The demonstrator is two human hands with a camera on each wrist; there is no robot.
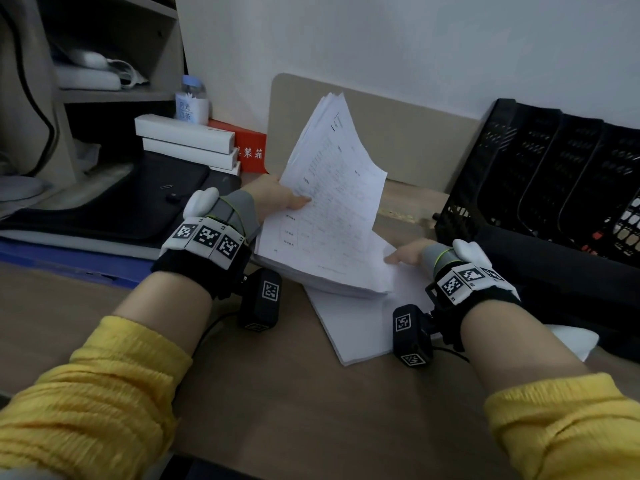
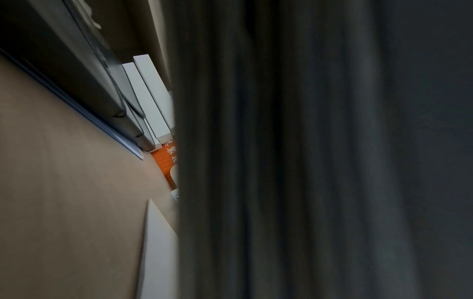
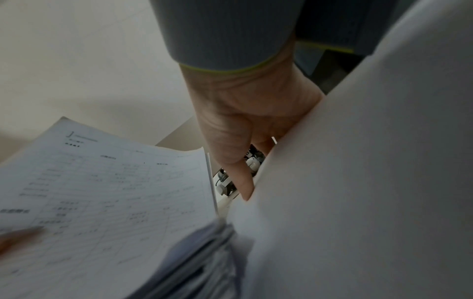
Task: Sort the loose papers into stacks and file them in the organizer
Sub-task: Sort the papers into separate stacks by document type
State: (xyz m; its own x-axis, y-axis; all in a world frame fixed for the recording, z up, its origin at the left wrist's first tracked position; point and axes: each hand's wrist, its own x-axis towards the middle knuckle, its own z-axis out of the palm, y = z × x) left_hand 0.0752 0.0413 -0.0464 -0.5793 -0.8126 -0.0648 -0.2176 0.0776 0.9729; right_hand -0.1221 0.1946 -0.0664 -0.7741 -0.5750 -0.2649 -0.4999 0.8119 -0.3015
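My left hand (image 1: 291, 197) grips a thick sheaf of printed papers (image 1: 332, 202) by its left edge, thumb on the top page, and holds it tilted up over the desk. In the left wrist view the sheaf's dark underside (image 2: 307, 161) fills most of the picture. My right hand (image 1: 398, 256) pinches the edge of a blank white sheet (image 3: 358, 182); its thumb (image 3: 240, 182) lies on the front and the fingers are hidden behind. A flat stack of white papers (image 1: 353, 330) lies on the desk under both hands. The black mesh organizer (image 1: 540, 174) stands at the right.
White boxes (image 1: 187, 140), a red box (image 1: 251, 147) and a small bottle (image 1: 192, 100) sit at the back left, beside a dark mat (image 1: 114, 202). A beige board (image 1: 398, 133) leans on the wall. Bare wooden desk (image 1: 277, 393) lies near me.
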